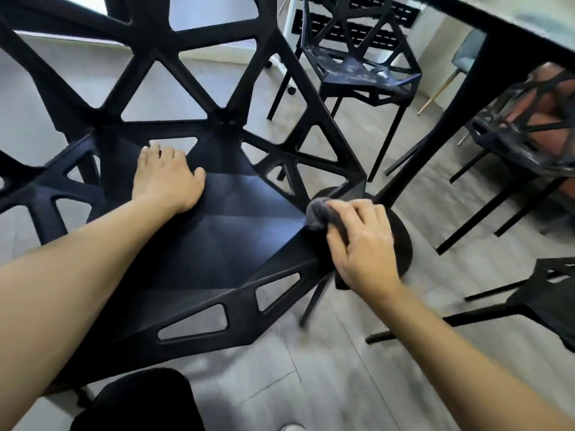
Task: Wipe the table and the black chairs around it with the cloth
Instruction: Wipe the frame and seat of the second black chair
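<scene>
The nearest black chair (199, 237), with its web of triangular openings, fills the left and middle of the view, its seat facing up. The left hand (166, 178) lies on the seat near the rear corner where the seat meets the backrest, fingers fairly straight and spread, holding nothing. The right hand (362, 244) is at the seat's right front edge, fingers curled round a bunched grey cloth (317, 214), which presses against that edge of the chair. Just behind this hand a round black base (401, 244) sits on the grey wood-look floor (280, 362). The table (510, 29) shows at the top right corner, one dark leg slanting down toward the base. A dusty second black chair (364, 70) stands beyond, well apart, and a third chair (522, 141) sits tucked under the table's edge at right
</scene>
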Available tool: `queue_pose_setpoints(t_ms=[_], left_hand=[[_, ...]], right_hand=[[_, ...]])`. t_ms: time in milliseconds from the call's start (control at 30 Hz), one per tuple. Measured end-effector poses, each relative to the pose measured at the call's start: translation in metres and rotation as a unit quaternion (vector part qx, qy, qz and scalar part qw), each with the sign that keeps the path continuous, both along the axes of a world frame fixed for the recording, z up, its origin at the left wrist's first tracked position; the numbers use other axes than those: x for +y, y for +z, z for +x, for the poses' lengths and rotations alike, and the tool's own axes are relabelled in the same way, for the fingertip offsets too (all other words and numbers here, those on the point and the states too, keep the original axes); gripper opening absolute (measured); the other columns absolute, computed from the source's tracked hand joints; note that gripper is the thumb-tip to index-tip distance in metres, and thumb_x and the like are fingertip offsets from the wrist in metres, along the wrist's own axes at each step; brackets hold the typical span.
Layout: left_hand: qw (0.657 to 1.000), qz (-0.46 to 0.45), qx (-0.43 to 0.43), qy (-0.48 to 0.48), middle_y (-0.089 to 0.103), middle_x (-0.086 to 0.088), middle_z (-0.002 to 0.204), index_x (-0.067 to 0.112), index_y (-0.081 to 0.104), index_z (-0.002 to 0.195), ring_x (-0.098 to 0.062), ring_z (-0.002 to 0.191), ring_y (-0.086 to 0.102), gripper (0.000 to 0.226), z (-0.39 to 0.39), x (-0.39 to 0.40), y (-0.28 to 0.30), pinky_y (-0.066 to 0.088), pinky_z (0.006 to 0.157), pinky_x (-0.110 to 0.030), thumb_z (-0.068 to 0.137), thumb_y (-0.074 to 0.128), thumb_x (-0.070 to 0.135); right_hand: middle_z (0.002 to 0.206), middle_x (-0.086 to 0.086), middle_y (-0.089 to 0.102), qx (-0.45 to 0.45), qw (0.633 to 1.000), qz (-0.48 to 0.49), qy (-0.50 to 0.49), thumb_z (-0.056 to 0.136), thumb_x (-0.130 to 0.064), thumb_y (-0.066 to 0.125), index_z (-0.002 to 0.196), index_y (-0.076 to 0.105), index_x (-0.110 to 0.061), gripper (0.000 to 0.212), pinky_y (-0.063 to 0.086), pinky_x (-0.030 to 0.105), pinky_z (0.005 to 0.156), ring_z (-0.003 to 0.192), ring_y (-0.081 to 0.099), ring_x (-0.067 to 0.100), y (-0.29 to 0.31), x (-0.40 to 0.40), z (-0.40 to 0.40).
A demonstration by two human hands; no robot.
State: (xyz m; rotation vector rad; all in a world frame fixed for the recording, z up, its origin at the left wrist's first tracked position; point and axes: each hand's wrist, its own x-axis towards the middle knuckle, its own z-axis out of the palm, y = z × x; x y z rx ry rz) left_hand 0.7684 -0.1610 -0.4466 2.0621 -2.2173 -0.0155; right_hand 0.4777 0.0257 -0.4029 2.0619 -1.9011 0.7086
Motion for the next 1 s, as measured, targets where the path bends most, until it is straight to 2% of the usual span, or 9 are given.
queue_pose_setpoints(t_ms=[133,233,400,500,633,700,800,900,1000], left_hand=[[0.995,0.097,-0.009,0.031,0.035,-0.021,0.156,0.001,0.038,0.147,-0.039,0.150,0.016,0.078,-0.009,-0.010,0.020,0.012,0.122,-0.051,0.096,0.030,0.059],[0.977,0.194,0.015,0.090,0.029,-0.020,0.159,0.003,0.030,0.153,-0.043,0.151,0.010,0.089,-0.036,-0.018,0.042,0.004,0.121,-0.058,0.092,0.029,0.068],[0.995,0.005,0.057,0.085,0.036,-0.024,0.154,-0.001,0.018,0.155,-0.037,0.145,0.026,0.079,-0.061,-0.007,0.004,0.008,0.123,-0.049,0.096,0.028,0.052],[0.996,-0.008,0.062,0.062,0.028,-0.018,0.160,0.008,0.012,0.159,-0.033,0.148,0.022,0.074,-0.059,-0.014,0.001,0.007,0.124,-0.046,0.099,0.024,0.050],[0.997,-0.006,0.051,0.053,0.022,-0.015,0.163,0.012,0.009,0.160,-0.031,0.149,0.021,0.073,-0.061,-0.011,0.000,0.006,0.124,-0.046,0.099,0.020,0.052],[0.997,-0.001,0.049,0.052,0.018,-0.015,0.164,0.012,0.007,0.160,-0.032,0.148,0.023,0.074,-0.061,-0.009,0.002,0.005,0.124,-0.046,0.100,0.019,0.052],[0.997,0.009,0.055,0.054,0.015,-0.015,0.165,0.012,0.003,0.160,-0.033,0.148,0.025,0.073,-0.060,-0.010,0.004,0.003,0.125,-0.046,0.100,0.018,0.052],[0.997,0.014,0.062,0.053,0.014,-0.015,0.165,0.013,0.002,0.160,-0.033,0.147,0.026,0.073,-0.059,-0.009,0.005,0.003,0.125,-0.046,0.101,0.017,0.052],[0.996,0.016,0.062,0.057,0.015,-0.015,0.165,0.013,0.002,0.160,-0.033,0.146,0.027,0.073,-0.060,-0.008,0.008,0.004,0.124,-0.046,0.100,0.017,0.051]], right_hand=[[0.113,0.001,0.058,0.079,0.989,0.032,0.124,0.090,-0.029,0.059,0.127,0.064,-0.024,0.037,0.046,0.044,0.084,0.100,0.052,0.027,0.002,0.008,0.041],[0.115,0.001,0.060,0.113,0.986,0.012,0.120,0.090,-0.024,0.062,0.130,0.063,-0.025,0.041,0.048,0.045,0.085,0.102,0.055,0.028,0.009,-0.027,0.025],[0.117,0.004,0.060,0.023,0.990,-0.122,0.060,0.089,-0.016,0.071,0.125,0.065,-0.017,0.037,0.045,0.041,0.098,0.107,0.055,0.029,0.053,-0.092,0.001],[0.120,0.007,0.057,-0.041,0.979,-0.199,0.015,0.096,-0.026,0.065,0.128,0.064,-0.018,0.033,0.040,0.033,0.101,0.110,0.051,0.025,0.087,-0.145,-0.008],[0.130,0.001,0.054,-0.094,0.995,0.019,0.041,0.104,-0.032,0.053,0.148,0.049,-0.030,0.045,0.027,0.013,0.098,0.122,0.048,0.016,0.073,-0.195,-0.012],[0.129,-0.001,0.052,-0.100,0.992,0.055,0.045,0.104,-0.029,0.052,0.152,0.043,-0.035,0.049,0.027,0.008,0.093,0.114,0.045,0.007,0.068,-0.195,-0.019],[0.122,0.002,0.051,-0.082,0.995,0.048,-0.004,0.104,-0.033,0.050,0.147,0.043,-0.032,0.044,0.040,0.030,0.089,0.108,0.052,0.019,0.066,-0.184,-0.016],[0.112,0.013,0.053,0.072,0.991,0.003,-0.109,0.101,-0.031,0.051,0.135,0.046,-0.017,0.037,0.048,0.048,0.080,0.100,0.054,0.038,0.054,-0.160,-0.006],[0.109,0.020,0.055,0.210,0.965,-0.045,-0.153,0.094,-0.017,0.063,0.129,0.054,-0.008,0.038,0.045,0.055,0.078,0.095,0.052,0.043,0.044,-0.127,-0.012]])
